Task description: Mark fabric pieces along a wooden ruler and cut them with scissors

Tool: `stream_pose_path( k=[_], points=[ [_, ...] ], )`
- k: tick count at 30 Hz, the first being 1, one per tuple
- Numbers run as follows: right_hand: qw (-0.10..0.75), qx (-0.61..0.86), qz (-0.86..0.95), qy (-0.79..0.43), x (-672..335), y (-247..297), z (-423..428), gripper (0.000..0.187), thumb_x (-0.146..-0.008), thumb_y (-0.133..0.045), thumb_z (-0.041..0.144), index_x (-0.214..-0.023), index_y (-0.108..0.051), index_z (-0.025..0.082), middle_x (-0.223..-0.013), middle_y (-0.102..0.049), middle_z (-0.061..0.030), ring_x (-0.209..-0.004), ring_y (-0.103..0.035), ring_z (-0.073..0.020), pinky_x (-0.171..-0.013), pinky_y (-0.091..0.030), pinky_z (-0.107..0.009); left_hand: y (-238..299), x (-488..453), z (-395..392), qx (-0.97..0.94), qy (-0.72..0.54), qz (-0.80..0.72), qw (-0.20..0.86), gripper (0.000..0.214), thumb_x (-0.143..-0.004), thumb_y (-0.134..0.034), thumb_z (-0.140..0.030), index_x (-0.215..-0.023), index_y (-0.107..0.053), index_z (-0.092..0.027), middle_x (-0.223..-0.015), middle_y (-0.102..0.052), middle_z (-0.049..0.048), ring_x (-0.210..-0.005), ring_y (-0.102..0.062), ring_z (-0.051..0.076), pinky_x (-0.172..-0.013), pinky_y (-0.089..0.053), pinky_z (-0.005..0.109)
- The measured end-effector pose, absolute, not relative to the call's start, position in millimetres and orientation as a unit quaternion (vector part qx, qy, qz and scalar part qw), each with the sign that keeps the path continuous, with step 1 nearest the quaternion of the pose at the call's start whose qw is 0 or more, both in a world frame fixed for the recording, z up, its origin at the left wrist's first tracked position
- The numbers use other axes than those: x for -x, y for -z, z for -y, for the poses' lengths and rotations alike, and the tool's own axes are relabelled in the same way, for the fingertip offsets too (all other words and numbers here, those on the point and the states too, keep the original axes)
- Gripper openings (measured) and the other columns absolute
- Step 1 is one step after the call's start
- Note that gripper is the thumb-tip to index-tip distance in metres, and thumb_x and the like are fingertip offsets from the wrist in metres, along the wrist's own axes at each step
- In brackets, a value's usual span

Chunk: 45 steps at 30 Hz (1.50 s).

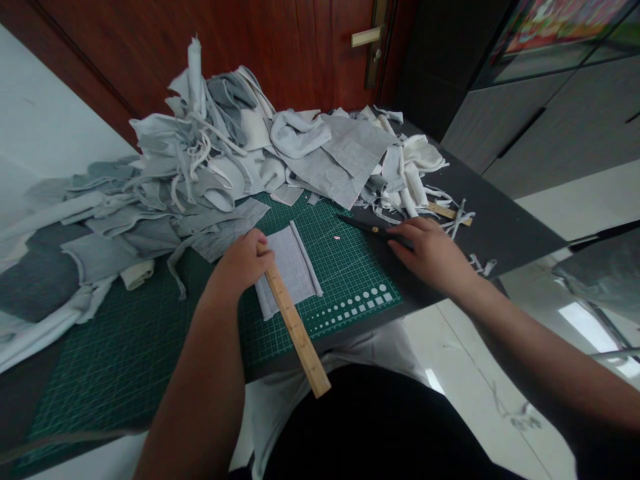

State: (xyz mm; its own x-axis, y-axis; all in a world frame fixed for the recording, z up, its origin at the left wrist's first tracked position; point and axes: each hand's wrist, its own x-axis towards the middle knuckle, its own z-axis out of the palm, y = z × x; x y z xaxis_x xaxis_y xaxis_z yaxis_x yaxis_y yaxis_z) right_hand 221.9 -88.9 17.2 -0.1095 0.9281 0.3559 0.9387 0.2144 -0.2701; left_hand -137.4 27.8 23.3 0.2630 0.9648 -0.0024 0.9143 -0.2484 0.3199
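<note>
Head view: your left hand (244,261) is closed on the top end of a wooden ruler (295,321), whose long axis runs from there toward 5 o'clock, its low end reaching past the edge of the desk (520,230) over your lap. The grey cloth (300,261) lies on the green cutting mat (350,270) at about 3 o'clock from that hand, close beside it and far nearer to it than to your other one. Its right-hand rolled edge runs from 11 to 5 o'clock, roughly in line with the ruler, which crosses its left part; you cannot tell from here whether the ruler presses flat.

Your right hand (434,252) has its fingers over the handles of the black scissors (375,230); whether they clamp or only rest there, you cannot tell. The blades point to about 10 o'clock, their tip well apart from the cloth, which lies at 9 o'clock from this hand. Cloth scraps (345,157) heap up toward 12 o'clock.
</note>
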Motion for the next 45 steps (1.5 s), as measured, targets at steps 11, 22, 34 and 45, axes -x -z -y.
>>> stream_pose_path(
  k=[11,22,34,45],
  points=[
    [0.082,0.546,0.832,-0.058,-128.7,-22.6,7.6,0.026,-0.094,-0.052,0.004,-0.102,-0.075,0.014,-0.103,-0.072,-0.0139,-0.096,-0.068,-0.0261,-0.087,-0.052,-0.036,-19.7,139.2,-29.6,-0.784,-0.119,-0.594,0.136,0.026,-0.085,-0.056,-0.031,-0.109,-0.057,-0.02,-0.102,-0.068,0.008,-0.093,-0.065,0.027,-0.088,-0.05,0.039],
    [0.148,0.577,0.79,-0.142,-93.2,-32.3,-82.5,0.029,-0.089,-0.062,0.01,-0.114,-0.076,0.013,-0.11,-0.078,-0.0124,-0.102,-0.071,-0.0246,-0.088,-0.051,-0.032,-17.2,140.4,-28.7,-0.789,-0.113,-0.59,0.127,0.023,-0.088,-0.057,-0.027,-0.11,-0.057,-0.021,-0.107,-0.068,0.0112,-0.103,-0.067,0.03,-0.094,-0.051,0.042],
    [0.255,0.578,0.773,-0.058,-103.8,-49.1,-75.1,0.028,-0.095,-0.055,0.017,-0.117,-0.073,0.013,-0.116,-0.077,-0.0133,-0.106,-0.069,-0.0266,-0.092,-0.049,-0.035,-22.0,139.8,-22.8,-0.782,-0.106,-0.597,0.145,0.024,-0.091,-0.058,-0.025,-0.115,-0.058,-0.022,-0.118,-0.067,0.0125,-0.11,-0.066,0.03,-0.098,-0.051,0.043],
    [0.134,0.694,0.707,0.005,-271.4,-9.6,116.5,0.042,-0.098,-0.05,0.038,-0.123,-0.073,0.014,-0.114,-0.075,-0.0198,-0.102,-0.072,-0.0347,-0.09,-0.055,-0.046,-22.7,136.3,-12.2,-0.767,-0.082,-0.621,0.137,0.031,-0.093,-0.061,-0.032,-0.123,-0.061,-0.025,-0.124,-0.058,0.0112,-0.105,-0.066,0.028,-0.096,-0.051,0.042]
  ],
)
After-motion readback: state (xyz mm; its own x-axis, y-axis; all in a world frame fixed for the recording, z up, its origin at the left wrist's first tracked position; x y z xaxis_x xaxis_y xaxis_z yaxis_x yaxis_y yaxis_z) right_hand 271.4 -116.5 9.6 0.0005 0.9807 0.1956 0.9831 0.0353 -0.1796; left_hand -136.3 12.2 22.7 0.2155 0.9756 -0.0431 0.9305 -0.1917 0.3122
